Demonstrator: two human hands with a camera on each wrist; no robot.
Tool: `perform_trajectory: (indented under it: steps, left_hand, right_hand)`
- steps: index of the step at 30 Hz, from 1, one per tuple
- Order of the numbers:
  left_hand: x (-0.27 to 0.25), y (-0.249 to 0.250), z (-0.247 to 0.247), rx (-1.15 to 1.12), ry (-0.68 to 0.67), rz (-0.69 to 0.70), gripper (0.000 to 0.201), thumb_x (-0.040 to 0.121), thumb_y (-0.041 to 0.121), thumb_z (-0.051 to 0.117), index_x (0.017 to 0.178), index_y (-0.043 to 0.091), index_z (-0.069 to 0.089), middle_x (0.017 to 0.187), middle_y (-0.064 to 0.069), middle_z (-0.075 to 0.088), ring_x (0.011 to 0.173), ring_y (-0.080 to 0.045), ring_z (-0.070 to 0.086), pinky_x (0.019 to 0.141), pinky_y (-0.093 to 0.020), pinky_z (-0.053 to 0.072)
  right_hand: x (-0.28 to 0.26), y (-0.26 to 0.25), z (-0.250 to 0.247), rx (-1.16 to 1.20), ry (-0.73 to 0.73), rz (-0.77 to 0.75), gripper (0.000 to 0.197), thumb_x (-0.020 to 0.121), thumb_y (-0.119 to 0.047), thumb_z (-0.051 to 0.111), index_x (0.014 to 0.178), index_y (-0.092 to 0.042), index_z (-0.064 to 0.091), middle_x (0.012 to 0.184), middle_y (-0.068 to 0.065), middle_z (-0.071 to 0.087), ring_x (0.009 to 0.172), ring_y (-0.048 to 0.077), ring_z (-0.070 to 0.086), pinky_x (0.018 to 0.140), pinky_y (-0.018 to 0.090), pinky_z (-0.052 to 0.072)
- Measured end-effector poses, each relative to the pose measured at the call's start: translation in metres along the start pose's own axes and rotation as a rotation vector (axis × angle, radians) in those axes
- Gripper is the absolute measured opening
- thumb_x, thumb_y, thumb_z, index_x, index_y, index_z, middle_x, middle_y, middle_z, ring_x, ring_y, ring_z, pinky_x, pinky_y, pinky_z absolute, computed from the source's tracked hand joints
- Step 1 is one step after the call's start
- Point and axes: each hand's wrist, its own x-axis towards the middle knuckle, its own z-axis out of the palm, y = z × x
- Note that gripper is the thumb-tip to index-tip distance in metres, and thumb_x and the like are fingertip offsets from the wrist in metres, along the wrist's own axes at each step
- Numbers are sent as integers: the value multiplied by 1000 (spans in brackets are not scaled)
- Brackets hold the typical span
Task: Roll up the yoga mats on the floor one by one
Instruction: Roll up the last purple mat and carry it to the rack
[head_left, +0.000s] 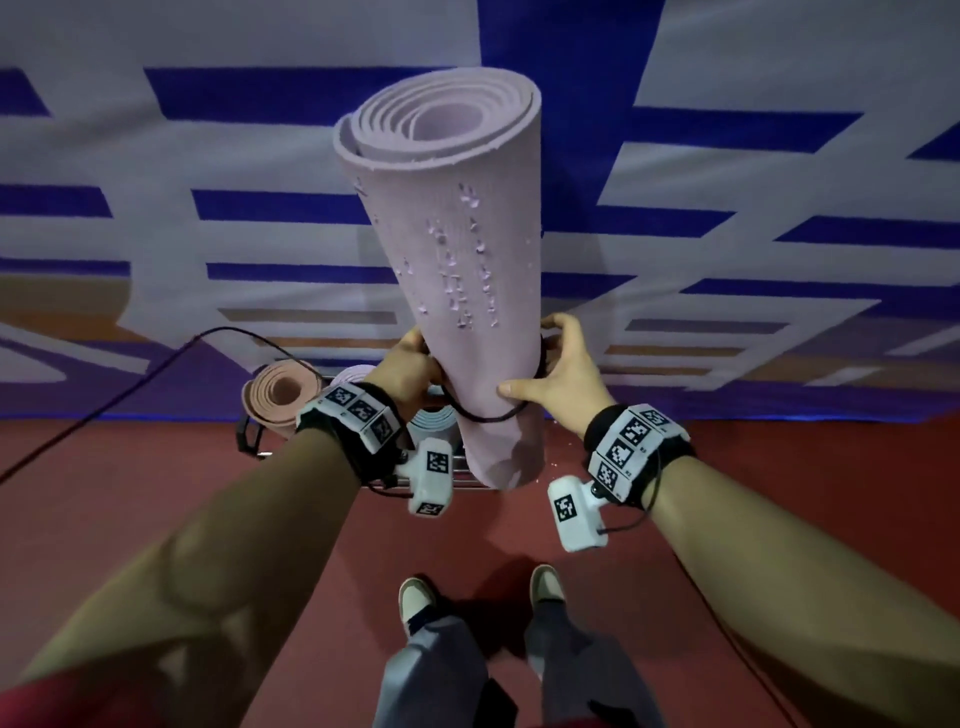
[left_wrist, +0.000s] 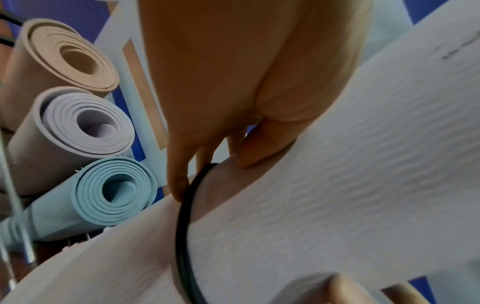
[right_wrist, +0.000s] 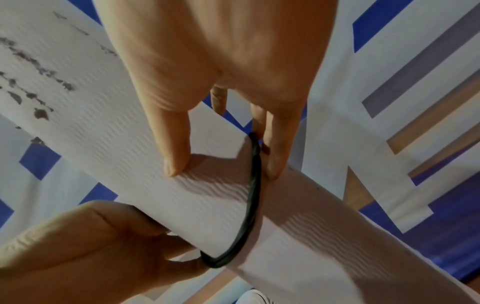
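Both hands, left hand (head_left: 410, 366) and right hand (head_left: 558, 371), grip the upright rolled pink mat (head_left: 467, 291) near its lower end, fingers hooking a black band (head_left: 488, 415) around it; mat rises beyond the grip.

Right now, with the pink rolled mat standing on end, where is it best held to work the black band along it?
Probably the lower third of the pink rolled mat, from both sides, as the left hand and right hand do now. The round, upright roll lets fingers wrap it where the black band sits.
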Motion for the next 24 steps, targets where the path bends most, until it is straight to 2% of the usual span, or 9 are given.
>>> perform_trajectory:
  steps: [4, 7, 9, 11, 15, 18, 20, 22, 24]
  left_hand:
    - [1, 18, -12, -29, -52, 115, 55, 78, -28, 38, 124, -4, 54, 102, -16, 67, 91, -28, 67, 85, -53, 57]
    - [8, 25, -14, -42, -66, 165, 44, 76, -19, 51, 119, -10, 58, 102, -22, 69, 90, -29, 66, 75, -43, 61]
    - [18, 15, -17, -34, -57, 143, 65, 53, -15, 45, 115, -3, 58, 91, -20, 65, 83, -30, 58, 67, -39, 51]
    - [32, -4, -22, -37, -55, 119, 68, 44, -12, 37, 107, 3, 58, 86, -19, 56, 82, -30, 46, 67, -41, 38]
    - [23, -4, -24, 42, -17, 134, 29, 64, -6, 46, 79, 12, 64, 72, -19, 49, 68, -27, 40, 62, -40, 36]
    - [18, 11, -25, 95, 3, 174, 19, 87, 2, 54, 103, -1, 64, 87, -25, 68, 74, -29, 60, 69, -47, 52]
    - [18, 16, -24, 125, 17, 164, 21, 94, -5, 49, 110, 0, 61, 79, -3, 74, 67, -15, 67, 71, -41, 58]
    - [17, 18, -20, 160, 27, 168, 23, 96, -7, 45, 111, 3, 60, 69, 9, 72, 58, -5, 64, 63, -30, 59]
    - [17, 18, -15, 197, 51, 161, 22, 98, -2, 46, 113, 2, 60, 80, 1, 74, 69, -17, 66, 67, -35, 56]
  right_hand:
    - [0, -12, 14, 35, 126, -35, 90, 55, -19, 92, 123, -34, 35, 128, -3, 52, 119, 18, 52, 105, 44, 45]
    - [7, -18, 22, 26, 160, -30, 91, 58, -10, 91, 124, -30, 32, 129, 0, 49, 120, 19, 51, 105, 43, 45]
    - [9, -15, 27, 14, 164, -20, 88, 59, -7, 90, 122, -29, 32, 128, 1, 50, 119, 20, 51, 105, 43, 45]
    - [9, -7, 31, 11, 163, -3, 87, 58, -9, 90, 121, -28, 33, 128, 3, 51, 118, 21, 52, 105, 45, 44]
    - [12, 7, 41, 33, 165, -17, 89, 51, -21, 89, 122, -31, 35, 130, 3, 51, 121, 20, 52, 106, 43, 44]
    - [21, 9, 43, 68, 140, -35, 90, 57, -15, 91, 126, -25, 35, 132, 5, 50, 121, 20, 49, 105, 35, 42]
    - [26, 14, 43, 78, 123, -35, 95, 60, -14, 91, 135, -19, 34, 135, 3, 48, 123, 18, 47, 106, 32, 39]
    - [28, 22, 44, 80, 103, -11, 110, 57, -21, 92, 147, -21, 29, 141, 4, 44, 129, 19, 45, 111, 36, 38]
    - [28, 29, 44, 76, 76, 4, 112, 52, -31, 89, 149, -26, 32, 143, 4, 40, 132, 21, 43, 112, 44, 40]
